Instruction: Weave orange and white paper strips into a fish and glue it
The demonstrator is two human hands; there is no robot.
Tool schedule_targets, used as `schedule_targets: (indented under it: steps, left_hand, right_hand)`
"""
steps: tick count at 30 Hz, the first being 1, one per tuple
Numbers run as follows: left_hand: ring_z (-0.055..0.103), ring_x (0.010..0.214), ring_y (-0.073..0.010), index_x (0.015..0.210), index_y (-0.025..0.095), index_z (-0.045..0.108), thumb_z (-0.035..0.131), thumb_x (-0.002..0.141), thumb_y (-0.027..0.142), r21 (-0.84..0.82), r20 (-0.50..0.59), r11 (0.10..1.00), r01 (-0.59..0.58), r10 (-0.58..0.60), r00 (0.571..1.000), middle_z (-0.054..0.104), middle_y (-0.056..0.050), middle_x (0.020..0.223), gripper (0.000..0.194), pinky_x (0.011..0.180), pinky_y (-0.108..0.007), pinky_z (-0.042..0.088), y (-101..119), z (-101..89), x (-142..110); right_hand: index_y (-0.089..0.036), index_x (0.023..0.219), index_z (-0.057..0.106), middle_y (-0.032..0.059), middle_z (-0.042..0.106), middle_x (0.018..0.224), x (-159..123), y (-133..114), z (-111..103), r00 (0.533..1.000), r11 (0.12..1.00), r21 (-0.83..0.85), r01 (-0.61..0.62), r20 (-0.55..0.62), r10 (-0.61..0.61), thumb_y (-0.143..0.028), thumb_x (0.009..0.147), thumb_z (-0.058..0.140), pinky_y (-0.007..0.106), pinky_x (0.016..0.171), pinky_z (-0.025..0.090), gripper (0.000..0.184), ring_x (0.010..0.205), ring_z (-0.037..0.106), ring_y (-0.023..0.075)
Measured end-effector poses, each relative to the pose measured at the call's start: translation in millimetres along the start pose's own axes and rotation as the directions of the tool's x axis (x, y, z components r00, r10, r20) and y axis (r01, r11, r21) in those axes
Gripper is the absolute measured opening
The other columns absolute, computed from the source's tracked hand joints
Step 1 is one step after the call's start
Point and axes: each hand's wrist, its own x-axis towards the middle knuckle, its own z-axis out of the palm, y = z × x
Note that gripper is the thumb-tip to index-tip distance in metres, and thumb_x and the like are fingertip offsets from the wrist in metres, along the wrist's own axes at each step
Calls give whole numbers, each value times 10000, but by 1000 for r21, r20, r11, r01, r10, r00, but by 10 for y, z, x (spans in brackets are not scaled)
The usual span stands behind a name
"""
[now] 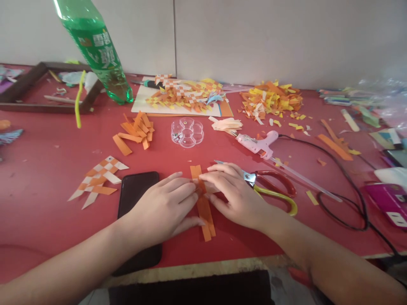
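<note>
Two orange paper strips [206, 214] lie side by side on the red table, running away from me. A pale strip [209, 187] crosses them between my hands. My left hand [170, 203] holds the strips from the left, fingers bent together and thumb near their lower half. From the other side my right hand [237, 192] grips the crossing, its fingertips pressed on the paper. The exact weave there is partly hidden by fingers. Scissors with red and yellow handles [275, 188] lie behind my right hand. A woven orange-and-white paper fish [99, 176] lies at left.
A black phone [140, 184] lies under my left forearm. A pink glue gun [259, 144] trails a black cable at right. Farther back are loose orange strips [135, 131], a clear flower-shaped box [187, 134], paper scraps [271, 99], and a tilted-looking green bottle [101, 55].
</note>
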Motion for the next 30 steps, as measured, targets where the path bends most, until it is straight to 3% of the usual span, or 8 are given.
schedule_targets:
  steps: [9, 12, 14, 16, 19, 22, 26, 30]
  left_hand:
    - [684, 1004, -304, 1055, 114, 684, 545, 929, 480, 31, 0, 999, -11, 11, 1000, 728, -129, 1059, 411, 972, -531, 522, 8, 12, -23]
    - [675, 1036, -307, 1108, 115, 671, 565, 922, 468, 36, 8, 999, -9, 9, 1000, 727, -127, 1098, 413, 998, -536, 503, 8, 10, -23]
    - [675, 1046, -303, 1119, 117, 667, 562, 925, 469, 29, 9, 1000, -8, 7, 1000, 726, -132, 1119, 416, 1007, -530, 498, 8, 2, -21]
    - [681, 1037, -295, 1107, 124, 669, 551, 928, 484, 20, 10, 1000, -4, 4, 1000, 727, -135, 1121, 419, 1008, -522, 498, 7, -6, -21]
    - [681, 1037, -294, 1111, 128, 663, 532, 929, 515, 16, 20, 1000, 9, -9, 1000, 724, -138, 1130, 447, 1018, -527, 485, 8, -8, -25]
    - [677, 1045, -309, 1132, 111, 650, 535, 914, 546, 12, 41, 1000, 17, -17, 999, 716, -149, 1149, 500, 1013, -553, 479, 11, 2, -30]
    - [678, 1039, -311, 1130, 110, 650, 525, 912, 556, 3, 48, 1000, 12, -12, 999, 715, -149, 1144, 511, 999, -564, 486, 15, 7, -28]
    - [679, 1030, -299, 1107, 119, 656, 477, 957, 501, 3, 38, 1000, 8, -9, 999, 715, -142, 1133, 448, 997, -554, 487, 14, -4, -18]
  right_hand:
    - [-183, 1225, 566, 73, 689, 1142, -2, 1, -26, 1000, 998, 53, 18, -19, -17, -202, 920, 567, 458, 1037, 432, 305, 1174, 549, 231]
    - [-225, 1177, 606, 65, 687, 1188, 7, 173, -248, 991, 997, 67, -47, -121, 55, -276, 925, 594, 407, 990, 497, 257, 1153, 603, 216]
    - [-245, 1071, 651, 56, 701, 1142, 8, 415, -478, 941, 981, -6, -192, -286, 182, -290, 935, 564, 419, 960, 520, 167, 1080, 649, 225]
    - [-257, 1059, 667, 67, 714, 1068, 2, 749, -722, 917, 946, -120, -301, -308, 253, -282, 926, 541, 466, 875, 551, 185, 974, 679, 258]
    - [-255, 1142, 658, 99, 687, 1145, -15, 1285, -999, 979, 923, -332, -194, -128, 160, -174, 862, 482, 563, 945, 493, 341, 1094, 624, 311]
    - [-251, 1120, 681, 74, 706, 1118, -23, 1652, -1090, 992, 936, -340, -88, 53, 113, -125, 768, 460, 534, 958, 494, 435, 1084, 627, 281]
    - [-221, 1086, 701, 104, 694, 1139, 0, 1800, -1029, 968, 941, -332, -65, 209, 140, -114, 709, 498, 511, 905, 513, 442, 1055, 631, 285]
    - [-201, 986, 740, 94, 728, 995, 56, 1758, -1044, 964, 937, -317, -146, 169, 207, -147, 731, 584, 428, 827, 525, 304, 945, 667, 246]
